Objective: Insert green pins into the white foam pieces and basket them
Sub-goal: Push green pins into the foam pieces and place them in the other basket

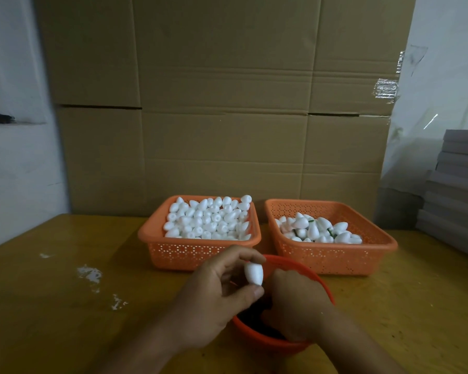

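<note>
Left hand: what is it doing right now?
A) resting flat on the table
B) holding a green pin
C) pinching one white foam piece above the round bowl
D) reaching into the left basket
C: the left hand pinches a single white foam piece between thumb and fingers, over the red round bowl's near-left side.

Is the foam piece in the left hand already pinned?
Cannot tell: the foam piece pinched by the left hand shows no green, but its ends are covered.

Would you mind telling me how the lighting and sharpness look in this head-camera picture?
Head view: dim, soft light; the round bowl's inside is too dark to read under the right hand; the left hand and its foam piece look slightly soft; wide-angle bending shows toward the edges.
</note>
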A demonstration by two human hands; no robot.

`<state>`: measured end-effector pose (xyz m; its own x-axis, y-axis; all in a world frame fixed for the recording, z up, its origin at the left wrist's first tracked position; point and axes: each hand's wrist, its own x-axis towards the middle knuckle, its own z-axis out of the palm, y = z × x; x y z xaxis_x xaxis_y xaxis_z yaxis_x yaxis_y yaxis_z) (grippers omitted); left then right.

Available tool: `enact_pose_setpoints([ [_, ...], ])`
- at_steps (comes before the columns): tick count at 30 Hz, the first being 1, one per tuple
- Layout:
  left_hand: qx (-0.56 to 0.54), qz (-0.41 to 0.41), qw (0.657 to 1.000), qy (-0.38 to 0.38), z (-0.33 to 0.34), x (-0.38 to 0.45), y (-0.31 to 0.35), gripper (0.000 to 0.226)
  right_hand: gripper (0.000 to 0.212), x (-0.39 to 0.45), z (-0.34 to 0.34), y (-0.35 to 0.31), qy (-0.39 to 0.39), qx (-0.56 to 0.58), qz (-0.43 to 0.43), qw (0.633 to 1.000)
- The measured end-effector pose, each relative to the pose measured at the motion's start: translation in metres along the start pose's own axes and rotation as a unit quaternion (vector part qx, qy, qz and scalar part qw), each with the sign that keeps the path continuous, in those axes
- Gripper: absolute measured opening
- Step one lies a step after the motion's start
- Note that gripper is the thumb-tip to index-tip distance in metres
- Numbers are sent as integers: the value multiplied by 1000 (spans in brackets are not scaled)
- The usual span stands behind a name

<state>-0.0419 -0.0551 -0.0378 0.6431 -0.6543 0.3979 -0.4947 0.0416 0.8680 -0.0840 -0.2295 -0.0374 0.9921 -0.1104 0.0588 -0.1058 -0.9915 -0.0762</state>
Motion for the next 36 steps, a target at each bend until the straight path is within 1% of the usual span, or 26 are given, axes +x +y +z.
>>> enact_pose_setpoints([
  [2,-6,0,1000,-3,1,-1,0,40,25,1,1,1,10,3,5,1000],
  [7,-6,2,1000,-3,3,-1,0,45,27,-1,1,4,20,47,11,999],
  [10,-22,8,1000,1,4,-1,2,35,29,-3,-2,7,24,90,1,996],
  [12,-33,13,999,9,5,-1,3,26,26,-5,-4,9,34,122,-15,992],
  [14,-35,20,999,19,5,0,3,22,21,-8,-6,9,53,141,-36,988],
  [19,-30,25,998,40,5,1,0,25,17,-13,-9,8,92,162,-67,980],
  [24,-45,11,997,57,4,0,0,28,20,-16,-7,8,108,177,-85,975],
  [29,-104,-23,991,77,4,0,2,26,20,-22,-10,12,132,216,-87,964],
  [32,-169,-45,981,86,5,1,5,27,18,-22,-11,12,150,251,-89,952],
  [36,-245,-78,962,92,4,2,9,23,16,-23,-12,12,136,283,-94,945],
])
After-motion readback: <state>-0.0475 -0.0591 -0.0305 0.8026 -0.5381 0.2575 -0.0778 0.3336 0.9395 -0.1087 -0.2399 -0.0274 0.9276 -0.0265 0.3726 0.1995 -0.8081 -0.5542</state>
